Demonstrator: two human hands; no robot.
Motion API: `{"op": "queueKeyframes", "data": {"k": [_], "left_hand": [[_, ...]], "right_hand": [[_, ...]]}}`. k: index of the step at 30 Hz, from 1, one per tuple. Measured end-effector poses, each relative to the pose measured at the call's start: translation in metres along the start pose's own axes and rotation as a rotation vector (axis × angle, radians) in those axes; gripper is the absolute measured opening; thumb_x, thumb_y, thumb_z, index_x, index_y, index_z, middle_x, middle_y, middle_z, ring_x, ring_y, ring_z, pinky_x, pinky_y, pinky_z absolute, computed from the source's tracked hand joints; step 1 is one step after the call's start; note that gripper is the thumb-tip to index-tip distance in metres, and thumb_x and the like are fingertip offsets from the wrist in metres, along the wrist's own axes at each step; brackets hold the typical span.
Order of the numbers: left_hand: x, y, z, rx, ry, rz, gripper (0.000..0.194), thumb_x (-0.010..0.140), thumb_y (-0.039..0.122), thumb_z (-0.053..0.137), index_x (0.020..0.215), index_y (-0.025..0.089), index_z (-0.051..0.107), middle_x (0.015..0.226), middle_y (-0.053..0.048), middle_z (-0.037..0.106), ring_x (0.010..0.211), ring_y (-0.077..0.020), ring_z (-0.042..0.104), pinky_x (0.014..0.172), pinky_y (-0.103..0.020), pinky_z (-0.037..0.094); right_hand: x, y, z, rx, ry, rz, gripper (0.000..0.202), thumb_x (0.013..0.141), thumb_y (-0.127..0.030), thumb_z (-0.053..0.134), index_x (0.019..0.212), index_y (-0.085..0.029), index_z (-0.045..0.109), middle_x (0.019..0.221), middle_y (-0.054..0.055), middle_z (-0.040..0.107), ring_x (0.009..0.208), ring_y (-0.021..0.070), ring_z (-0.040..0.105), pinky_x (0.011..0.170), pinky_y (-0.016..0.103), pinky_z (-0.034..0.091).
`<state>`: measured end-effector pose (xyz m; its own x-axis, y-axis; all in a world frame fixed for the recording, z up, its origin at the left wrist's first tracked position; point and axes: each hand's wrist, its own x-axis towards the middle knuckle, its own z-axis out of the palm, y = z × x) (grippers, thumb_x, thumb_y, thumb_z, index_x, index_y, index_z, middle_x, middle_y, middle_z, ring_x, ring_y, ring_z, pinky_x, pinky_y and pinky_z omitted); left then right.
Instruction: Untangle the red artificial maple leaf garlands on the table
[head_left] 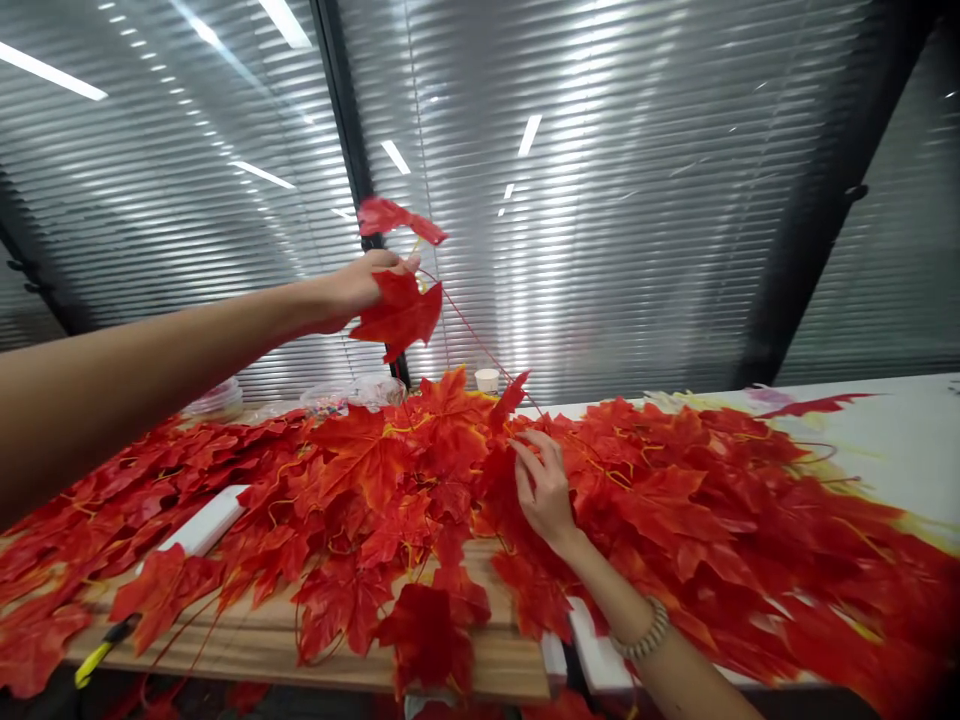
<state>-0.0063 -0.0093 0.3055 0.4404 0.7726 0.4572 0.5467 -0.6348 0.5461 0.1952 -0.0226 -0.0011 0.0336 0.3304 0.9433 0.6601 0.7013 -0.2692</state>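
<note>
My left hand (375,285) is raised above the pile, closed on the red stem of an artificial maple leaf garland. One red leaf (401,218) of it sticks up over my fingers, and another leaf (400,315) hangs just below them. From there a thin red stem (480,340) runs taut down to the heap. Down at the heap of red maple leaves (660,480), my right hand (546,492) has its fingers loosely bent and apart, the tips touching leaves. No held thing shows between them. A beaded bracelet (643,630) circles the right wrist.
Leaves spread across a wooden board (337,660) and a white table (900,430). A white bar (202,520) lies at left, near a yellow-and-black tool (101,655). A white cup (487,380) and clear plastic bags (367,392) stand behind, before window blinds (637,200).
</note>
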Motion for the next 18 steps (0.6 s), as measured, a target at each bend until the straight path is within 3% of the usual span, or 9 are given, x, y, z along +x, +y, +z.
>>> {"op": "queueKeyframes", "data": {"k": [4,8,10,12,14,16,18], "left_hand": [[0.009,0.018,0.016,0.03,0.102,-0.047,0.029,0.093,0.038,0.041,0.08,0.014,0.05,0.058,0.005,0.044,0.052,-0.0063,0.037,0.052,-0.024,0.03],[0.02,0.032,0.027,0.313,0.213,0.126,0.023,0.091,0.032,0.043,0.087,0.012,0.052,0.068,0.0,0.054,0.062,-0.0099,0.045,0.061,-0.028,0.036],[0.023,0.033,0.028,0.469,0.187,0.241,0.023,0.089,0.032,0.044,0.086,0.012,0.054,0.074,-0.002,0.058,0.072,-0.0131,0.051,0.071,-0.029,0.038],[0.024,0.029,0.024,0.563,0.116,0.295,0.02,0.086,0.031,0.046,0.079,0.014,0.054,0.073,-0.001,0.059,0.083,-0.0157,0.054,0.082,-0.031,0.038],[0.023,0.024,0.016,0.635,-0.009,0.29,0.014,0.081,0.027,0.052,0.07,0.019,0.053,0.065,0.002,0.056,0.089,-0.0164,0.054,0.091,-0.031,0.035],[0.022,0.017,0.005,0.727,-0.133,0.29,0.015,0.078,0.023,0.054,0.064,0.022,0.051,0.058,0.005,0.051,0.086,-0.0155,0.055,0.095,-0.032,0.033],[0.021,0.009,-0.007,0.832,-0.204,0.323,0.015,0.08,0.022,0.053,0.065,0.021,0.051,0.057,0.006,0.048,0.08,-0.0141,0.055,0.096,-0.033,0.033]], "right_hand": [[0.003,-0.008,-0.006,0.135,-0.061,-0.008,0.031,0.09,-0.02,0.041,0.119,-0.02,0.054,0.113,0.009,0.055,0.117,0.0255,0.042,0.1,0.051,0.035],[0.005,-0.012,-0.008,0.183,-0.186,-0.071,0.043,0.086,-0.042,0.049,0.123,-0.019,0.052,0.115,0.01,0.057,0.122,0.0305,0.037,0.105,0.061,0.019],[0.003,-0.013,-0.005,0.163,-0.249,-0.105,0.048,0.081,-0.039,0.058,0.123,-0.019,0.051,0.113,0.009,0.059,0.121,0.0292,0.039,0.107,0.06,0.017],[0.001,-0.013,-0.001,0.171,-0.279,-0.088,0.038,0.08,-0.029,0.06,0.117,-0.02,0.056,0.107,0.008,0.062,0.116,0.0254,0.045,0.107,0.055,0.021],[0.0,-0.012,0.002,0.26,-0.279,0.02,0.023,0.082,-0.024,0.057,0.104,-0.02,0.064,0.099,0.007,0.065,0.105,0.0222,0.053,0.103,0.049,0.03],[0.001,-0.012,0.004,0.466,-0.277,0.29,0.014,0.082,-0.028,0.058,0.087,-0.019,0.068,0.089,0.007,0.066,0.091,0.0206,0.057,0.094,0.042,0.039],[0.003,-0.012,0.003,0.703,-0.295,0.583,0.022,0.081,-0.036,0.06,0.071,-0.017,0.066,0.074,0.006,0.065,0.074,0.0183,0.058,0.081,0.035,0.044]]}}
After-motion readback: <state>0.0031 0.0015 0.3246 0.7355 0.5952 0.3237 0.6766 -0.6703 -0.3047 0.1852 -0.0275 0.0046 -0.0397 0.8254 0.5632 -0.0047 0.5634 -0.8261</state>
